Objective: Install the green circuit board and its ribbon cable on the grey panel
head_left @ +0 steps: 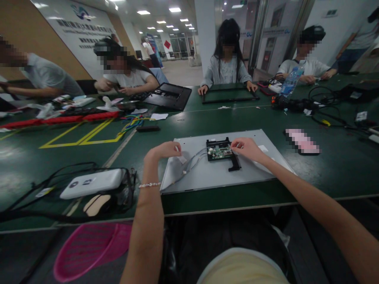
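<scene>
A grey metal panel [213,173] lies flat on the green table in front of me. A small green circuit board [219,150] in a black frame sits near its far middle, with thin grey wires [194,159] running left from it. My left hand [166,150] is curled over the panel's left part, its fingertips pinching a small white piece where the wires end. My right hand [247,148] rests at the board's right edge with its fingers closed in a pinch on it.
A white device [93,183] with black cables lies at my left, above a pink basket [89,248]. A pink phone [302,141] lies at right. Several people work across the table with black panels [170,96], a bottle [290,82] and cables [319,104].
</scene>
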Action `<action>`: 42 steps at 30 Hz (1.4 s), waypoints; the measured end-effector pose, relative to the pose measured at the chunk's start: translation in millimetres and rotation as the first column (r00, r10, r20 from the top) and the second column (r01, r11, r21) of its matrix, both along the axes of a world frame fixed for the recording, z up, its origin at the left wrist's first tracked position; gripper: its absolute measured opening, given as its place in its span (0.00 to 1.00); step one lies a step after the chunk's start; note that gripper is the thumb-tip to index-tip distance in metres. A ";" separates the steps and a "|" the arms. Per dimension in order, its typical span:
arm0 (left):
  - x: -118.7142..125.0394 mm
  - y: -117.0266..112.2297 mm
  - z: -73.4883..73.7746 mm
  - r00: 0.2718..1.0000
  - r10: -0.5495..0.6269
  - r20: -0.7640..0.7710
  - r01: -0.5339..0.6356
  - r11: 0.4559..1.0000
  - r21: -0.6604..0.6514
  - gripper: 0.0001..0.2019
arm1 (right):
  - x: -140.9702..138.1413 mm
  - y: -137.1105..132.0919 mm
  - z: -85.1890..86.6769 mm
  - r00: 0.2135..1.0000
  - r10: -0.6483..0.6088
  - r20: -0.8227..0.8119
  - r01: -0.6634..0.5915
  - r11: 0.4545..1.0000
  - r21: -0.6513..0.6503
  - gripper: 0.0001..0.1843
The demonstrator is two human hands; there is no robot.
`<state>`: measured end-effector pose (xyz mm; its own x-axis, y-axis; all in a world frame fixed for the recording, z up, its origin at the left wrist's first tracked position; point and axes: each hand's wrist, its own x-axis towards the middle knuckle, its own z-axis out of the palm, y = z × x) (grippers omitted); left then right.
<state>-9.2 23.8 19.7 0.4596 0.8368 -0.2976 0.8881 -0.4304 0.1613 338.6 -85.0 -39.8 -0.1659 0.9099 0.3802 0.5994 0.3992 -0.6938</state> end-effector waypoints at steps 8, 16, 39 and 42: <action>-2.7 1.9 -1.3 0.999 0.031 0.028 -0.030 0.999 -0.020 0.12 | -4.1 0.8 -5.5 0.999 0.017 0.035 -0.019 0.998 0.057 0.05; -0.6 0.6 -0.3 0.997 0.072 0.021 -0.073 0.996 0.049 0.22 | -5.2 -3.0 -1.0 0.999 0.028 0.033 -0.031 0.996 0.082 0.05; 4.2 -20.0 20.4 0.865 0.196 0.462 -0.040 0.945 -0.325 0.16 | -23.6 -15.3 7.3 0.985 0.017 0.173 -0.052 0.978 0.204 0.13; 13.9 -17.3 10.7 0.887 0.186 0.424 0.014 0.904 -0.426 0.13 | -25.4 -16.8 7.9 0.979 0.059 0.196 -0.102 0.971 0.216 0.14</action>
<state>4.7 6.5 30.4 0.5571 0.7278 -0.3999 0.7066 -0.1624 0.6888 313.1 -101.8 -31.9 -0.3226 0.7859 0.5275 0.6692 0.5835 -0.4601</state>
